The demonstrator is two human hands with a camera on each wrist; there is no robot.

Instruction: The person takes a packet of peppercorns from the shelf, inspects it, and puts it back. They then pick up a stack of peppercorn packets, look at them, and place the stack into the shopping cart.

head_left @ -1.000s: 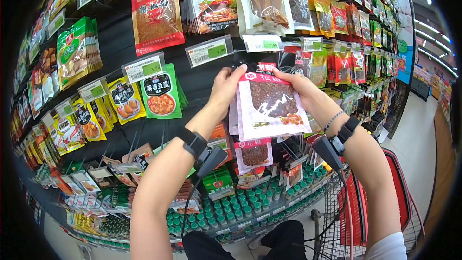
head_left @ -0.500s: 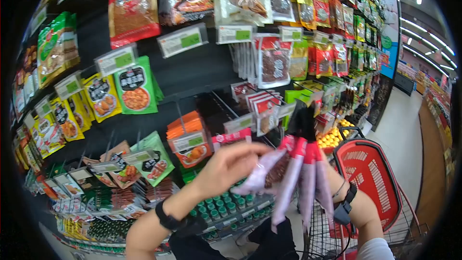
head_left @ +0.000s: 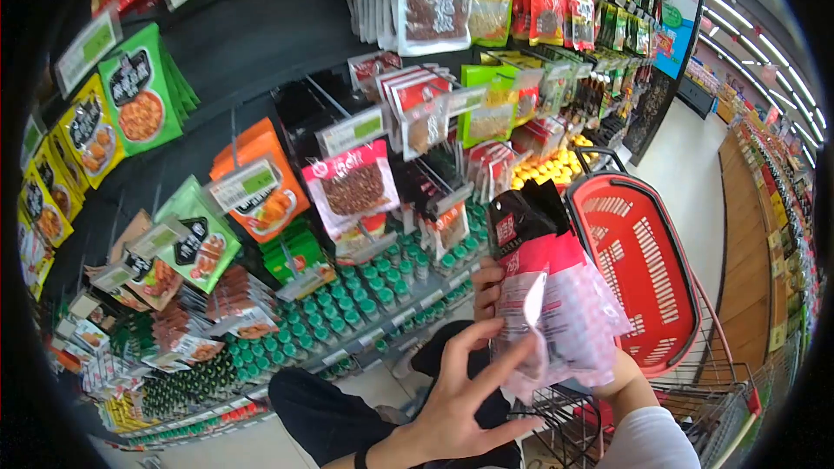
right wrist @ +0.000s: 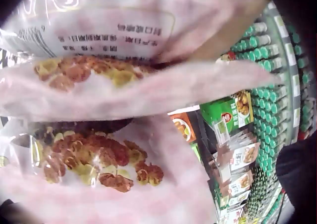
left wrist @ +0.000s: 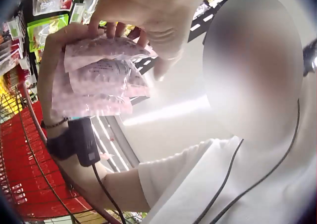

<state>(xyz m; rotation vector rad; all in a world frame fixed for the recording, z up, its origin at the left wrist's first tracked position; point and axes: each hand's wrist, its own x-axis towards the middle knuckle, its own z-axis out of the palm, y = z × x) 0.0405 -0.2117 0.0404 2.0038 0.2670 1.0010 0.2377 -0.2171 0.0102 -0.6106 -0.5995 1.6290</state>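
Observation:
In the head view a bundle of several pink-and-white packets of Sichuan peppercorns with black tops stands tilted over the cart. My right hand grips it from behind, its fingertips showing round the left edge; the rest is hidden by the packets. My left hand has its fingers spread, the fingertips right at the front packets' edges. The left wrist view shows the packets fanned, with the left thumb apart from them. Close up in the right wrist view are the printed, checkered packets.
A red shopping basket sits in the wire cart at right. On the shelf hang another pink peppercorn packet, orange packets and green packets. Rows of green-capped jars stand below. An aisle runs off at right.
The packets have moved from in front of the shelf down and right, over the cart, and now show their backs. The left hand has left their tops and spread its fingers; the view has turned right.

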